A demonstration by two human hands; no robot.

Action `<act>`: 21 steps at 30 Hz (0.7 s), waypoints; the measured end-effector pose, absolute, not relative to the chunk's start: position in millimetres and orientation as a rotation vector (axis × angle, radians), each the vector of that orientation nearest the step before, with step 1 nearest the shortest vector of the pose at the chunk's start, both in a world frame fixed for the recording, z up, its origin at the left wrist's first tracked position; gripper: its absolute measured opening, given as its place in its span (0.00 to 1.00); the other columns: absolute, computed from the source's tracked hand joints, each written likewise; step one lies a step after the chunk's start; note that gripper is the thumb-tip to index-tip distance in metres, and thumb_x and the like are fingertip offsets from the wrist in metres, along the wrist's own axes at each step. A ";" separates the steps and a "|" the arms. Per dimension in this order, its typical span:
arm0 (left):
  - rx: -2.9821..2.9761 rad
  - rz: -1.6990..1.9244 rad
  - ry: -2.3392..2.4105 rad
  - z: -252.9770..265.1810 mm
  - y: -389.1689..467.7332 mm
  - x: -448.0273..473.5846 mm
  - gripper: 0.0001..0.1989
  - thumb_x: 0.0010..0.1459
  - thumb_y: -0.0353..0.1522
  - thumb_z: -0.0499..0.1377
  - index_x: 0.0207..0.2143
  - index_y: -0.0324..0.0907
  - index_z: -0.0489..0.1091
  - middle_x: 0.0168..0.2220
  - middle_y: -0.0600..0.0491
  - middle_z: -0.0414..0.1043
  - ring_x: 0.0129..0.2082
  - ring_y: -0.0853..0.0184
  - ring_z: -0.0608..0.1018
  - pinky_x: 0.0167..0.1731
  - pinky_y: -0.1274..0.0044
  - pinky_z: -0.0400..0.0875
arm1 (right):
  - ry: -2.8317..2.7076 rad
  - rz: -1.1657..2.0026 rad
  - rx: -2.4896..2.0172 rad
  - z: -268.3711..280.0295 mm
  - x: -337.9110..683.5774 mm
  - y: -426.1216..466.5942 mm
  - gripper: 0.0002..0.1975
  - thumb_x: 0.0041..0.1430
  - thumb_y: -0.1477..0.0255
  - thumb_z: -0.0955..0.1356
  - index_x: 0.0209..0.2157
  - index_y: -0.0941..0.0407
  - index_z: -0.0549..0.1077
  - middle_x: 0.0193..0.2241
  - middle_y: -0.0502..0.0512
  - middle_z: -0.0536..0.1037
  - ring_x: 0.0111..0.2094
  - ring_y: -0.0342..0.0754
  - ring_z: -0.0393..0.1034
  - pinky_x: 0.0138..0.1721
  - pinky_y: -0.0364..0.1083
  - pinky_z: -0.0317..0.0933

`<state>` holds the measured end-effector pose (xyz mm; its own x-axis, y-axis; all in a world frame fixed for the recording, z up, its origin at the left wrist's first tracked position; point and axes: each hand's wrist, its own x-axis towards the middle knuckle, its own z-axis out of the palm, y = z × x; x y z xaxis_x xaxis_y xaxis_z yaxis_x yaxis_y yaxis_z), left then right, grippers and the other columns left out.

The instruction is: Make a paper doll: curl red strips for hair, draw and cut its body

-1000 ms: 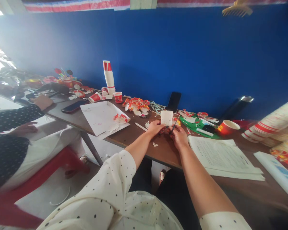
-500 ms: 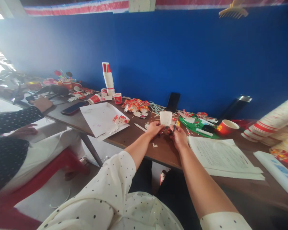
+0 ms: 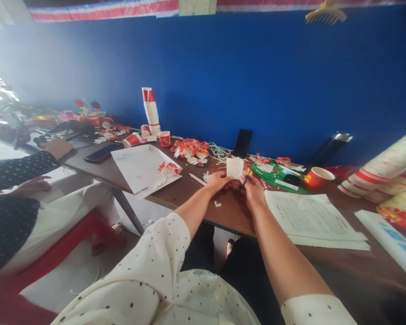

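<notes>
Over the front part of the brown table, my left hand (image 3: 219, 180) is closed on the lower left edge of a small white paper piece (image 3: 234, 167), held upright. My right hand (image 3: 253, 191) is closed round a pair of scissors (image 3: 246, 177), whose dark blades point up beside the paper's right edge. The fingers partly hide the handles. Small white paper scraps (image 3: 217, 204) lie on the table just below my left hand. A white pen-like stick (image 3: 197, 179) rests to the left of that hand.
A white tray-like sheet (image 3: 145, 164) with red cutouts lies left. Behind are a pile of red cutouts (image 3: 192, 149), a phone (image 3: 242, 143) and a cup stack (image 3: 151, 110). Printed papers (image 3: 314, 221) and a red cup (image 3: 319, 178) are right. Another person's hand (image 3: 57, 147) is far left.
The scissors' blades have tilted slightly beside the paper, and the paper has shifted a little to the right. Both hands keep their hold. The view has moved slightly.
</notes>
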<state>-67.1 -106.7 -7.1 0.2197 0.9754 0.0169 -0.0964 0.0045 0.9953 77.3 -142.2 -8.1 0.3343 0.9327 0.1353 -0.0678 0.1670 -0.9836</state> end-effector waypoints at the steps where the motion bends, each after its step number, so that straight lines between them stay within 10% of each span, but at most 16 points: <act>1: 1.224 1.097 0.965 -6.3 -107.3 -67.1 0.08 0.51 0.33 0.66 0.29 0.37 0.73 0.22 0.54 0.74 0.20 0.73 0.73 0.23 0.80 0.67 | -0.952 0.912 -1.172 -6.6 76.6 -143.3 0.24 0.40 0.60 0.74 0.39 0.55 0.71 0.21 0.46 0.74 0.20 0.43 0.67 0.18 0.40 0.56; 21: 0.971 1.300 0.902 0.3 -108.6 -68.1 0.10 0.49 0.30 0.65 0.36 0.37 0.76 0.27 0.52 0.77 0.20 0.74 0.72 0.22 0.81 0.65 | -0.989 1.117 -1.171 -2.0 68.7 -152.2 0.28 0.39 0.59 0.76 0.44 0.54 0.73 0.26 0.46 0.77 0.24 0.41 0.69 0.18 0.37 0.54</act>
<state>-68.1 -108.6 0.3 0.0689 0.9976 0.0034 -0.3461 0.0207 0.9380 68.7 -152.2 -2.0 0.1833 0.9830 0.0139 -0.1327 0.0387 -0.9904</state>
